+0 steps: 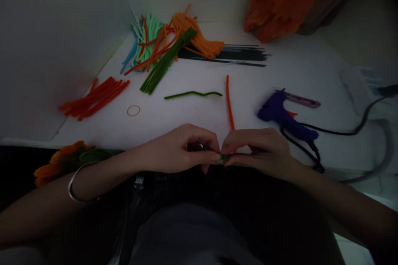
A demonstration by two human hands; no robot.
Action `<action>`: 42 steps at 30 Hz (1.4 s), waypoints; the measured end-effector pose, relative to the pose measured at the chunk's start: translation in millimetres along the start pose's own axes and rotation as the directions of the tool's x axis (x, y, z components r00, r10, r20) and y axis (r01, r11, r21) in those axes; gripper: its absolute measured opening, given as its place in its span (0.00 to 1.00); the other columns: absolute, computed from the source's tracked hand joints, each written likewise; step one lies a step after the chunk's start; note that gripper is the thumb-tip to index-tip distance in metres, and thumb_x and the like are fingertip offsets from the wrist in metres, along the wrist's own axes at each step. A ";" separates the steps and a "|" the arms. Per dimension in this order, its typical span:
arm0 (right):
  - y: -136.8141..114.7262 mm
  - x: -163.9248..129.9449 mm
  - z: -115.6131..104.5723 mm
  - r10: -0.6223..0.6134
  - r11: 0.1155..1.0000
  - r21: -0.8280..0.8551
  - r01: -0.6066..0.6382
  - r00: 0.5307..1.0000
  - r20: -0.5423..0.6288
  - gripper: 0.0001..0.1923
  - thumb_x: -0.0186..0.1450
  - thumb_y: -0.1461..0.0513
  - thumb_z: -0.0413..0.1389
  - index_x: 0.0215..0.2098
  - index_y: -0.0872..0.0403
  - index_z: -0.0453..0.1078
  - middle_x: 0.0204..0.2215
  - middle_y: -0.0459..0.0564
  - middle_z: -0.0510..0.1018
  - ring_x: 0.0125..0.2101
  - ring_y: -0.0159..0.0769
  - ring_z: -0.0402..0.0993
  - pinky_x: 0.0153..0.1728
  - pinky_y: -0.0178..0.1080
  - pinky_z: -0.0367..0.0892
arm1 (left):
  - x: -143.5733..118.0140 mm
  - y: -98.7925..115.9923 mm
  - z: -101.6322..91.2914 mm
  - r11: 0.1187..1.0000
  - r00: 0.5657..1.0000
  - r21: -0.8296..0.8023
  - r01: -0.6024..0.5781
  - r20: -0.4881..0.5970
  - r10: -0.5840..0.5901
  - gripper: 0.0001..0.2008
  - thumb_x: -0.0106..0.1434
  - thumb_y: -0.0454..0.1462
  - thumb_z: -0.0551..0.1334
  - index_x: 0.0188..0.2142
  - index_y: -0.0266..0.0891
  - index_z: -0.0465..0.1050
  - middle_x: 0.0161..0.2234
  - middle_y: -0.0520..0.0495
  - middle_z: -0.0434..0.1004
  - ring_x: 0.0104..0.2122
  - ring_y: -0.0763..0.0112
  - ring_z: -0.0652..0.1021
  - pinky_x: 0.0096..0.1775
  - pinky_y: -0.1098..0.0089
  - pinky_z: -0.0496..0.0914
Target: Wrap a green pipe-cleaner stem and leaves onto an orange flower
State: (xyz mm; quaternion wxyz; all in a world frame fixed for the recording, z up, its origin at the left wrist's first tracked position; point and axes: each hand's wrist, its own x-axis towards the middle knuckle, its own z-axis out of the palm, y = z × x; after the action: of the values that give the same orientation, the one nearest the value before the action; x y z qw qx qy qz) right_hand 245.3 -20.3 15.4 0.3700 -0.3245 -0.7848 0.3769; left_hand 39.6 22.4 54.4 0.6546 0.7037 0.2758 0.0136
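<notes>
My left hand [192, 149] and my right hand [258, 149] meet at the table's front edge. Thumb and fingers of each pinch a small green piece [224, 157], likely a bit of pipe cleaner; most of it is hidden by the fingertips. Just beyond my right hand lies a single orange-red pipe cleaner [229, 99], its near end covered by that hand. Farther back, a slightly wavy green pipe cleaner [192, 93] lies crosswise on the white table [174, 118].
Bundles of red [96, 98], green [168, 61], orange [199, 35] and mint pipe cleaners [151, 35] lie at the back left, beside dark thin rods [239, 54]. A rubber band [133, 110] is left. At right sit a corded blue glue gun [284, 118] and a pink-handled cutter [303, 100].
</notes>
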 end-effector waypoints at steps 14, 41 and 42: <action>-7.7 -1.5 7.3 0.266 0.964 0.010 -0.266 0.963 -0.050 0.07 0.55 0.58 0.61 0.29 0.54 0.72 0.24 0.44 0.75 0.23 0.26 0.70 0.24 0.28 0.65 | -1.7 -1.2 8.4 0.977 0.980 0.201 -0.068 -0.169 0.103 0.06 0.59 0.33 0.56 0.27 0.35 0.66 0.20 0.56 0.64 0.21 0.82 0.63 0.23 0.79 0.58; -13.6 -5.8 28.4 0.569 0.797 0.349 -0.494 0.808 -0.155 0.07 0.55 0.59 0.60 0.30 0.53 0.69 0.25 0.45 0.74 0.26 0.28 0.71 0.27 0.30 0.68 | -0.6 -12.7 17.2 0.820 0.897 0.557 -0.134 -0.283 0.339 0.04 0.56 0.29 0.55 0.28 0.35 0.67 0.21 0.56 0.63 0.21 0.81 0.61 0.24 0.78 0.56; -13.1 -5.6 29.1 0.579 0.787 0.361 -0.499 0.801 -0.154 0.07 0.55 0.59 0.60 0.29 0.53 0.69 0.25 0.45 0.74 0.26 0.28 0.71 0.27 0.30 0.68 | -0.3 -13.1 17.5 0.815 0.897 0.564 -0.135 -0.280 0.342 0.04 0.56 0.29 0.55 0.28 0.35 0.67 0.21 0.56 0.64 0.21 0.81 0.62 0.24 0.78 0.56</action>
State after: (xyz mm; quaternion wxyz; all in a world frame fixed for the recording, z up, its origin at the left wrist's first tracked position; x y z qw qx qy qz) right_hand 221.2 -41.6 11.6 0.3893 -0.5218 -0.5359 0.5376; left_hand 41.1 6.2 39.8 0.3636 0.8706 0.2944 0.1523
